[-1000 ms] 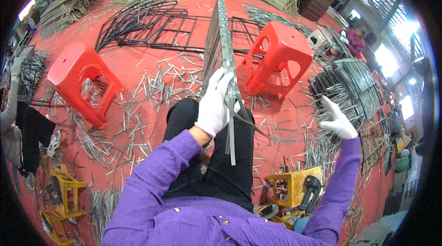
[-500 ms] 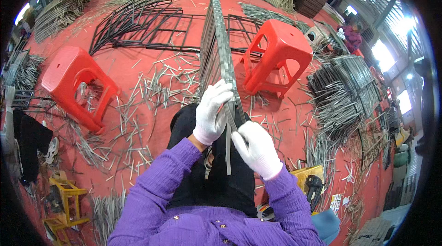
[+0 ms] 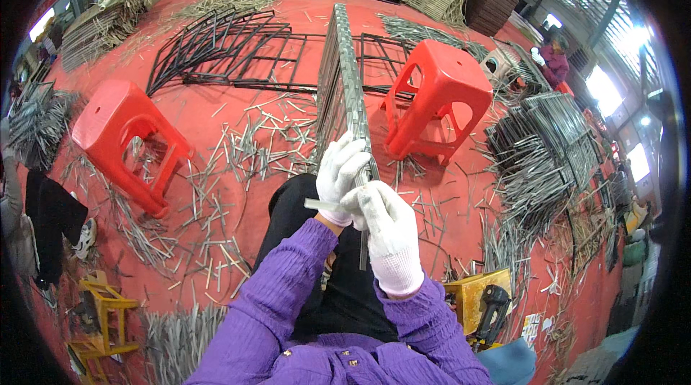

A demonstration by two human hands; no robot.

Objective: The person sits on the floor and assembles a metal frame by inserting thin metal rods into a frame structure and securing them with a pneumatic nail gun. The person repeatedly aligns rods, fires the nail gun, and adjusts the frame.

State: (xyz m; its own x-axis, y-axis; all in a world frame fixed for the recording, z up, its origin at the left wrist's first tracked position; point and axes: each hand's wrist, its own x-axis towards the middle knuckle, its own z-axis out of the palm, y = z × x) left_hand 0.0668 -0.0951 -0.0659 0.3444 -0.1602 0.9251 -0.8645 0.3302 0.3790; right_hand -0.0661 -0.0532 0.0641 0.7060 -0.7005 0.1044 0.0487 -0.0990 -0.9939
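A tall woven panel (image 3: 343, 72) of grey flat strips stands on edge in front of me, its narrow side toward me. My left hand (image 3: 338, 177), in a white knit glove, is closed around its near end, fingers along the left side of the edge. My right hand (image 3: 391, 234), gloved alike, is closed just below at the panel's near corner, pinching a grey flat strip (image 3: 323, 205) whose end points left across my left wrist. Another loose strip (image 3: 363, 254) hangs down between my knees. The right fingertips partly hide where the strips meet the panel.
Red plastic stools stand left (image 3: 129, 136) and right (image 3: 439, 97). Black metal frames (image 3: 216, 50) lie beyond the panel. Cut strips litter the red floor (image 3: 216, 277). A stack of strip-covered frames (image 3: 543, 147) is at right. A power tool (image 3: 493, 306) rests by a yellow stool (image 3: 468, 298).
My right hand has turned upward and closed near the left hand, folding a strip end from hanging down to pointing left. My left hand keeps hold of the panel edge.
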